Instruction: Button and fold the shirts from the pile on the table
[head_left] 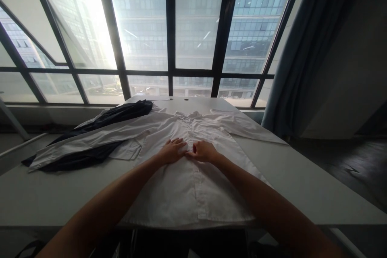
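White shirt [187,177] flat on table [302,185]; left hand [173,150] flat on placket, right hand [203,151] pinching it.

A white shirt [187,177] lies flat and face up on the table in front of me, collar toward the window, sleeves spread out to both sides. Its hem reaches the near table edge. My fingers meet on its button placket, at mid-chest, pressing the cloth.

Two bare, sleeveless forearms
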The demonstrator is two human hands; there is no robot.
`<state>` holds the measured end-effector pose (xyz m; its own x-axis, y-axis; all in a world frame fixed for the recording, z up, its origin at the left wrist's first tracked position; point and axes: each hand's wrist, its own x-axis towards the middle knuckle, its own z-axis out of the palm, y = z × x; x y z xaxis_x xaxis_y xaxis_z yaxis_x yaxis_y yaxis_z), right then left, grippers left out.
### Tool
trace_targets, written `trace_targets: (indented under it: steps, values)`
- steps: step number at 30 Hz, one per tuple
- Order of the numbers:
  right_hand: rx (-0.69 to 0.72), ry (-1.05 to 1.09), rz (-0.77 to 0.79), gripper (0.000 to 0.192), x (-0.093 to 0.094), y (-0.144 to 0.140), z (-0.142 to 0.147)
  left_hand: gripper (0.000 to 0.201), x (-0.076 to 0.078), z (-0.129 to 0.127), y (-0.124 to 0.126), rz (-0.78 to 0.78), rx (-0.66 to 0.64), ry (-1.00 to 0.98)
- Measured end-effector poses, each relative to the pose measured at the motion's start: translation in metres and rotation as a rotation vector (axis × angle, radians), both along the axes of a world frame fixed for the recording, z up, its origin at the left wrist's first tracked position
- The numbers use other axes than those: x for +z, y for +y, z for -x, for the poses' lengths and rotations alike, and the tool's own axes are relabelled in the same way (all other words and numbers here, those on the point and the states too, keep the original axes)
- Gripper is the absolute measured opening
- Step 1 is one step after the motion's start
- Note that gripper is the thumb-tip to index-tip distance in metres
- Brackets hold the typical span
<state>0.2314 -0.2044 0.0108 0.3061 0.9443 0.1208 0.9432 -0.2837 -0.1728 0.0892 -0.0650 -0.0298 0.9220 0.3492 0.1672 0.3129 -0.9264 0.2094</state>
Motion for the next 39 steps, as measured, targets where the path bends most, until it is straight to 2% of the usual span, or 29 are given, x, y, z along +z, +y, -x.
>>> trace_targets:
  steps: [2, 5, 9, 12, 16, 22, 26, 30, 34, 39]
  values:
    - [-0.023, 0.039, 0.035, 0.037, 0.0, 0.002, 0.002, 0.051, 0.001, 0.001, 0.0, -0.001, -0.001, -0.003]
    - [-0.048, 0.172, 0.067, 0.02, -0.001, 0.005, -0.007, 0.045, 0.011, 0.001, -0.003, 0.004, -0.018, -0.046]
    - [-0.055, 0.488, 0.056, 0.018, -0.003, 0.004, -0.026, 0.033, 0.031, -0.014, -0.014, -0.003, -0.112, -0.086]
    - [-0.096, 0.719, 0.033, 0.015, -0.004, 0.001, -0.032, 0.027, 0.036, -0.029, -0.026, 0.034, -0.119, -0.079]
    - [-0.139, 0.849, 0.005, 0.013, -0.003, 0.0, -0.033, 0.019, 0.028, -0.038, -0.031, 0.072, -0.109, -0.108]
    - [-0.119, 0.866, -0.033, 0.014, -0.003, -0.001, -0.031, 0.016, 0.025, -0.041, -0.021, 0.089, -0.039, -0.026]
    - [-0.107, 0.838, -0.077, 0.013, -0.004, 0.0, -0.026, 0.014, 0.025, -0.05, -0.015, 0.258, -0.001, 0.02]
    - [-0.128, 0.92, -0.133, 0.013, -0.007, 0.001, -0.025, 0.019, 0.014, -0.05, -0.012, 0.407, 0.005, -0.138]
    - [-0.107, 0.981, -0.157, 0.013, -0.009, 0.001, -0.025, 0.025, 0.004, -0.039, -0.018, 0.355, 0.084, -0.244]
    - [-0.03, 0.971, -0.218, 0.007, -0.011, -0.002, -0.025, 0.024, 0.007, -0.031, -0.029, 0.351, 0.13, -0.271]
